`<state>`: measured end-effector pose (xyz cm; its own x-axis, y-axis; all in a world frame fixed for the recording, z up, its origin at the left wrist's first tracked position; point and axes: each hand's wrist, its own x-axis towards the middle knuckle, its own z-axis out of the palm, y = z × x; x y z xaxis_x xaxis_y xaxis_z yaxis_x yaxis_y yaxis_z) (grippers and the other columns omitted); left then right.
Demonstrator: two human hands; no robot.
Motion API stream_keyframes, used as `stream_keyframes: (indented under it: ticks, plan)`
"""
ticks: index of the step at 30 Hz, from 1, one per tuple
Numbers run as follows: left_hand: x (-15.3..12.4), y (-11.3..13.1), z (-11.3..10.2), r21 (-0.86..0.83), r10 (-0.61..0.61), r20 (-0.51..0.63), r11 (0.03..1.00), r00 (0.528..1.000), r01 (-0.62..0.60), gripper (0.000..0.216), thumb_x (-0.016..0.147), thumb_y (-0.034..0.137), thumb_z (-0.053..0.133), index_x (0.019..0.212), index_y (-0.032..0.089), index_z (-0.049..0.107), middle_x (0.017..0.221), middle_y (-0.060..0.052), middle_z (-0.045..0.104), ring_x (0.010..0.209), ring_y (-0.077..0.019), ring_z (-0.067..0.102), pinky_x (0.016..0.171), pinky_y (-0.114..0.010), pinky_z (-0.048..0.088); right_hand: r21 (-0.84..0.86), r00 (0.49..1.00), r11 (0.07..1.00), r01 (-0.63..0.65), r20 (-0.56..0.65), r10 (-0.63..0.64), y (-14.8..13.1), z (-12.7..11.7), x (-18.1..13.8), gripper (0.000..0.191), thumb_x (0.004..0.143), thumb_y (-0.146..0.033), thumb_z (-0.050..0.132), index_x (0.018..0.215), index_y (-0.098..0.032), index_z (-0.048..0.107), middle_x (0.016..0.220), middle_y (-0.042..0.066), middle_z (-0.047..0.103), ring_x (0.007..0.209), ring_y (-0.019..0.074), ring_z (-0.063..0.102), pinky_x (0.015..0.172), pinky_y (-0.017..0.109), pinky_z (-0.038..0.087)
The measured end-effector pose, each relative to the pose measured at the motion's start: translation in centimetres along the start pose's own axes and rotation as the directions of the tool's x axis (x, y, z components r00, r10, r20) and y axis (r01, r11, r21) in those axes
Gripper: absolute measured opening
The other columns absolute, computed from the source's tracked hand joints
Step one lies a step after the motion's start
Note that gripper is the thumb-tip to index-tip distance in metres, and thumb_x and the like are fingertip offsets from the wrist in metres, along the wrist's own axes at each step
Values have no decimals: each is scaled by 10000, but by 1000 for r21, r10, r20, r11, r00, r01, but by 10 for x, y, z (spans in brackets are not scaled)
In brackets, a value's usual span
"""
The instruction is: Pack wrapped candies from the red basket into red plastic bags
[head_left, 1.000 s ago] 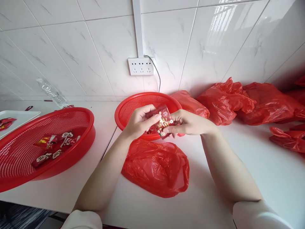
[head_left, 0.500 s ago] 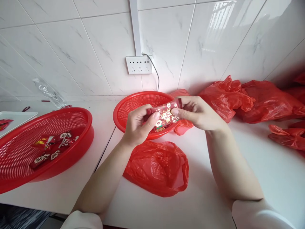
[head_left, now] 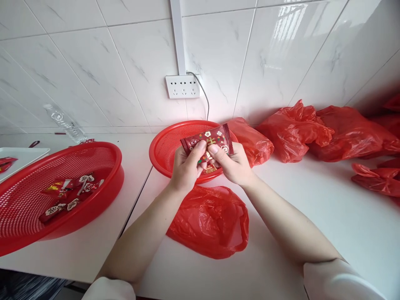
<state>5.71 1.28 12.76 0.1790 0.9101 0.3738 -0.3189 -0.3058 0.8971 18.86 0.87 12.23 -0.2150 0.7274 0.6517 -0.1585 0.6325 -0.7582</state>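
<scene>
Between my two hands is a dark red snack packet (head_left: 209, 141) with white flowers and gold lettering, its printed face turned towards me. My left hand (head_left: 186, 168) grips its left part, thumb pressed on the front. My right hand (head_left: 233, 164) closes on the right part in the same way, the two thumbs nearly meeting. Behind and below the packet stands a round red plastic basket (head_left: 162, 146), with another printed packet (head_left: 211, 168) partly showing inside. On the table nearer me lies an open red plastic bag (head_left: 212, 221), slack and crumpled.
At the left, a larger red basket (head_left: 109, 179) holds several packets (head_left: 59, 187). Beyond it are a clear bottle (head_left: 65, 123) and a white tray (head_left: 23, 156). Filled red bags (head_left: 287, 131) line the wall at right. A power socket (head_left: 183, 86) is on the tiled wall.
My right hand has shifted left and its thumb now sits near the left one. The packet has turned, showing its lettered face squarely. The red bag behind my right hand is more exposed.
</scene>
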Motion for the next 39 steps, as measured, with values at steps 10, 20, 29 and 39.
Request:
stream_keyframes:
  ticks: [10,20,29,39]
  plan:
    - [3,-10,-1,54,100,-32,994,994,-98,430,855,466,603,576,180,445,535,31,419,462,-69,432,405,-184,363,7,987,995,-101,123,99,7,-15,-1,427,946,-443,493,609,-183,479,548,-30,413,475,86,329,488,246,328]
    - [7,5,-12,287,169,104,938,980,-192,171,785,308,697,714,184,602,653,15,548,595,-101,518,548,-216,444,-137,991,989,-62,109,77,-1,-29,8,321,952,-415,490,724,-188,490,645,-24,434,578,99,399,526,236,343]
    - [9,5,-16,253,91,172,958,981,-133,155,832,339,635,777,196,608,656,14,537,575,-107,508,518,-228,423,-284,993,957,59,117,-26,0,-26,6,228,934,-283,527,735,-184,478,651,-31,464,583,89,399,537,230,349]
    - [7,11,-19,435,238,247,839,939,-327,153,859,270,590,732,184,576,602,28,500,530,-93,434,495,-241,348,-333,991,939,88,123,-49,-5,-23,5,140,795,-99,562,696,-180,505,624,-33,530,571,95,451,540,233,374]
